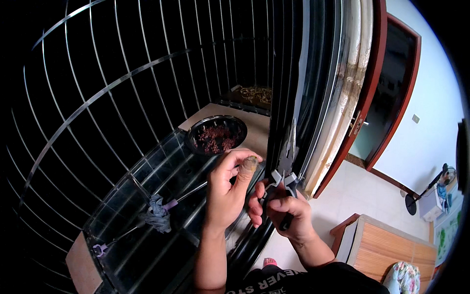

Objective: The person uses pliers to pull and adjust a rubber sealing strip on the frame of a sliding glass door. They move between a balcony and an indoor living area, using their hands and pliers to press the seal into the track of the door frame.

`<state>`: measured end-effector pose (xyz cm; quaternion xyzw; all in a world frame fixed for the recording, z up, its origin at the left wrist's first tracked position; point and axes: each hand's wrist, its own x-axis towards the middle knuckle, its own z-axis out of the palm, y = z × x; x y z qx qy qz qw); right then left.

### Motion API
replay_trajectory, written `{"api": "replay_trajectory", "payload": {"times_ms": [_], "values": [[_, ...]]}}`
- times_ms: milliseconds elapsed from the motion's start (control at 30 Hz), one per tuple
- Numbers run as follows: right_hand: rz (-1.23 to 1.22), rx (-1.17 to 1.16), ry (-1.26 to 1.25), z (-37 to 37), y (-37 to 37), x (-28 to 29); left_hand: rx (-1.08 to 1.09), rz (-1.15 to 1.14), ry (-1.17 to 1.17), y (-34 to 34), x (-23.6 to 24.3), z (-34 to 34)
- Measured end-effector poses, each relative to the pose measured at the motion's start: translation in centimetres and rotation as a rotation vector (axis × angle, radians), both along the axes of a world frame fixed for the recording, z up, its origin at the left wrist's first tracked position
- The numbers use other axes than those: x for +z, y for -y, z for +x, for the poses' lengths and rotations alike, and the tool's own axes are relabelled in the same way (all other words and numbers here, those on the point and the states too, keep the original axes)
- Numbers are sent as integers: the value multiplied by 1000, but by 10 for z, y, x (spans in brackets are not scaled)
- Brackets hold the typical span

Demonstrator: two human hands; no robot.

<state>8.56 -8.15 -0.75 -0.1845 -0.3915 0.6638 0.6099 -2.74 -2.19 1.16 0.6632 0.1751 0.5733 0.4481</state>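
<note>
In my right hand (pixel 293 211) is a pair of long-nose pliers (pixel 288 156) with grey and black handles. Its jaws point up and look nearly closed, while the handles stand somewhat apart. To its left, my left hand (pixel 229 182) is raised with the fingers curled in and the thumb upright. A rough grey-brown piece (pixel 249 165) shows at the thumb's tip; whether it is held or wrapped around the thumb I cannot tell. The two hands are close together, and the pliers do not touch the left hand.
Beyond my hands, a black round tray (pixel 217 117) of small reddish pieces rests on a board by metal window bars (pixel 128 76). A grey cloth (pixel 157 215) hangs among rods at left. A sliding frame and curtain (pixel 342 93) rise at right, near a wooden-topped bed (pixel 391 245).
</note>
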Motion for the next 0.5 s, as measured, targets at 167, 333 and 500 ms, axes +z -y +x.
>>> {"api": "replay_trajectory", "payload": {"times_ms": [167, 333, 500], "values": [[99, 202, -11, 10, 10, -8, 43, 31, 30, -4, -7, 6], [20, 208, 118, 11, 25, -26, 102, -47, -22, 8, -3, 8], [94, 59, 235, 10, 24, -18, -4, -181, -151, 39, 1, -21]]}}
